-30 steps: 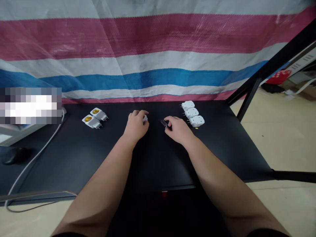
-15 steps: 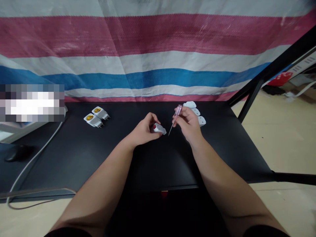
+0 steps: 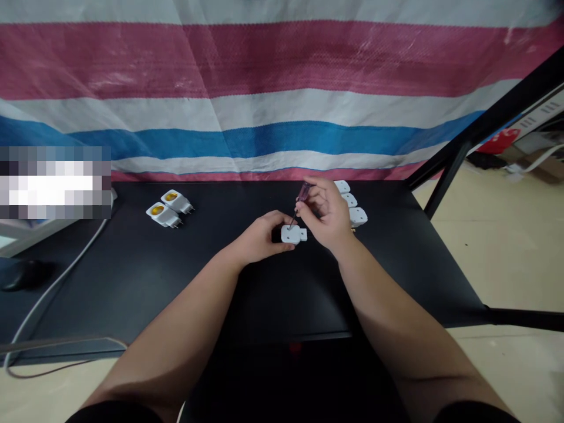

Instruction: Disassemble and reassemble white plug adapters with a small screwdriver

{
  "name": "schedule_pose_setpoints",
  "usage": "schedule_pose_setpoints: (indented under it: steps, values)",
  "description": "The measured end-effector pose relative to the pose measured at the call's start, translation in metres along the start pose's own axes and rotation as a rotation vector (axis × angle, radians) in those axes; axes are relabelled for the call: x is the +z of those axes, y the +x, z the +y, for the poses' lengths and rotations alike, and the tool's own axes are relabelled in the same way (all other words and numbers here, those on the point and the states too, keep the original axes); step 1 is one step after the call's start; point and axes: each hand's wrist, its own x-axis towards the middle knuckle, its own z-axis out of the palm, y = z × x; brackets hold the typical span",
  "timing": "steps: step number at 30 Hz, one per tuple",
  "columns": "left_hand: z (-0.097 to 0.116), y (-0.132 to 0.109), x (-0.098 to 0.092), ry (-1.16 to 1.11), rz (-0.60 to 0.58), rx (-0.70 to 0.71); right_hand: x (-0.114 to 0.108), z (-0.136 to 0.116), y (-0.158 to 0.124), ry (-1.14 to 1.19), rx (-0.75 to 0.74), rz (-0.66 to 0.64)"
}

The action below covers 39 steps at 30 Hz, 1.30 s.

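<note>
Between the thumb and fingers of my left hand (image 3: 262, 239) is a white plug-in lamp socket (image 3: 291, 235), lying on the black table with its screw-hole face up. My right hand (image 3: 326, 212) grips a screwdriver (image 3: 303, 192) by its purple, see-through handle. The screwdriver slants down to the left, its tip at the upper hole of the lamp socket. Just behind my right hand, several like white lamp sockets (image 3: 358, 217) sit in a row, partly covered by the hand.
Two white lamp sockets with gold-coloured insides (image 3: 157, 210) lie left on the black table (image 3: 176, 276). Further left are a black mouse (image 3: 26, 274) and a grey cable (image 3: 73, 264). A striped sheet (image 3: 247, 70) hangs behind; a black metal frame (image 3: 462, 141) stands right.
The lamp socket in my left hand has been turned and lowered so its holed face points up. My right hand has moved left, bringing the screwdriver tip onto that face.
</note>
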Motion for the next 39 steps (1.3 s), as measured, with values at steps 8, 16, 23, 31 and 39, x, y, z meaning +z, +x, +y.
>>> schedule_pose_setpoints:
  steps: [8, 16, 23, 31, 39]
  values:
    - [0.022, -0.001, 0.005, 0.296, -0.027, -0.024, 0.006, 0.019, -0.016, 0.018, -0.313, 0.114]
    - [0.021, -0.003, 0.010, 0.348, -0.020, 0.013, 0.007, 0.008, -0.020, -0.043, -0.390, 0.086]
    - [0.025, -0.005, 0.012, 0.295, -0.079, 0.035, 0.006, -0.008, -0.017, -0.066, -0.508, 0.096]
    - [0.027, -0.002, 0.010, 0.276, -0.117, -0.026, -0.008, 0.001, -0.016, 0.066, -0.450, 0.164]
    - [0.025, -0.003, 0.010, 0.252, -0.120, -0.047, -0.004, -0.005, -0.022, 0.241, -0.235, -0.012]
